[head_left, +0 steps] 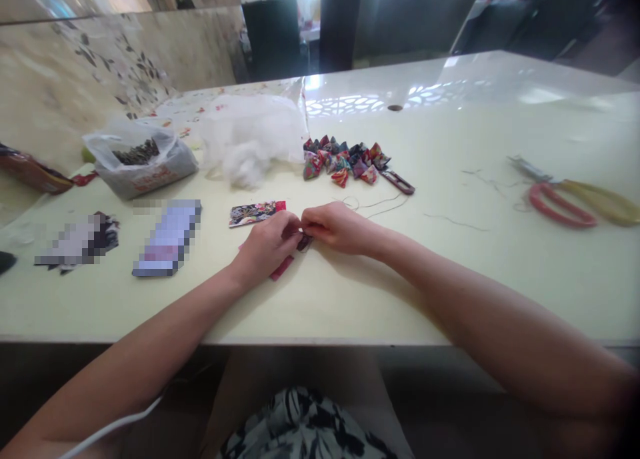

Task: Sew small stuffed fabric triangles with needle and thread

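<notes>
My left hand (pixel 270 244) is closed in a pinch on a small dark piece of fabric (pixel 304 241), low over the table. Against it, my right hand (pixel 340 227) is closed too, fingertips pressed together at the fabric's upper edge; what they grip is hidden. A thread (pixel 383 209) curls over the table behind the right hand. Partly under the left hand lies a red fabric piece (pixel 283 267). Just beyond that hand is a flat strip of floral fabric (pixel 254 213) with a red end.
Small stuffed patterned fabric pieces (pixel 345 159) cluster at the back, beside thread snips (pixel 399 182). White stuffing (pixel 245 162) spills from a plastic bag. Another bag (pixel 150 175) holds dark dried material. A phone (pixel 170 239) and fabric scraps (pixel 80 242) lie left, large scissors (pixel 563 205) right.
</notes>
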`<state>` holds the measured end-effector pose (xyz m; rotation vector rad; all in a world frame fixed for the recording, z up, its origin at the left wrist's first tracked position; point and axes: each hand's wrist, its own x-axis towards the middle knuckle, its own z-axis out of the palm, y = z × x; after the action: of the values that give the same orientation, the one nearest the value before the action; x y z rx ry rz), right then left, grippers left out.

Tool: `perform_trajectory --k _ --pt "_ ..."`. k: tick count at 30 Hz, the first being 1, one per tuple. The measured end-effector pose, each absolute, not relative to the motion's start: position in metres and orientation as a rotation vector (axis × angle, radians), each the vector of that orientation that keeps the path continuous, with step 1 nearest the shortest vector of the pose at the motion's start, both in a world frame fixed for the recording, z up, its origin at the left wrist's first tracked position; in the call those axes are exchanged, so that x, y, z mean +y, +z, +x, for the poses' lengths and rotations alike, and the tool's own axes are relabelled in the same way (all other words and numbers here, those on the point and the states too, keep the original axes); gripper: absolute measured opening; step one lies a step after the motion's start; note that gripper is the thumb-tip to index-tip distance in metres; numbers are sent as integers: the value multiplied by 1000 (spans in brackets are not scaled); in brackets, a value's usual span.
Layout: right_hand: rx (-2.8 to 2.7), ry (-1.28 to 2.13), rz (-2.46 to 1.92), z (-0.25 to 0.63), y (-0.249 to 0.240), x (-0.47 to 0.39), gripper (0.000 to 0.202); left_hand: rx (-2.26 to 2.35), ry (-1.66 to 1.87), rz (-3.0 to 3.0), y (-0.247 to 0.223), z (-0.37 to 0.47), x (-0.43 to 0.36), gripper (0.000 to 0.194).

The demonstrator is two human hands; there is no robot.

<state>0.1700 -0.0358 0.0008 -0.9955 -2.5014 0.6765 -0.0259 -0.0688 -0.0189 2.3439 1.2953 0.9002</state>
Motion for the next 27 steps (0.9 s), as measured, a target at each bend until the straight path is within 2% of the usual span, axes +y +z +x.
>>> perform_trajectory --k 6,14,20,27 --pt "-2499 748 -991 173 0 -33 6 1246 919 2361 -18 -28 -66 8" --pt "-2460 705 -1003 169 -1 -37 12 1217 866 2398 -18 -31 -63 6" --pt "-2375 752 -952 170 -1 -35 11 1245 872 2428 -16 -31 -65 13" --pt "-2088 1002 -967 174 -2 -29 12 1284 996 2404 -14 -32 -67 14"
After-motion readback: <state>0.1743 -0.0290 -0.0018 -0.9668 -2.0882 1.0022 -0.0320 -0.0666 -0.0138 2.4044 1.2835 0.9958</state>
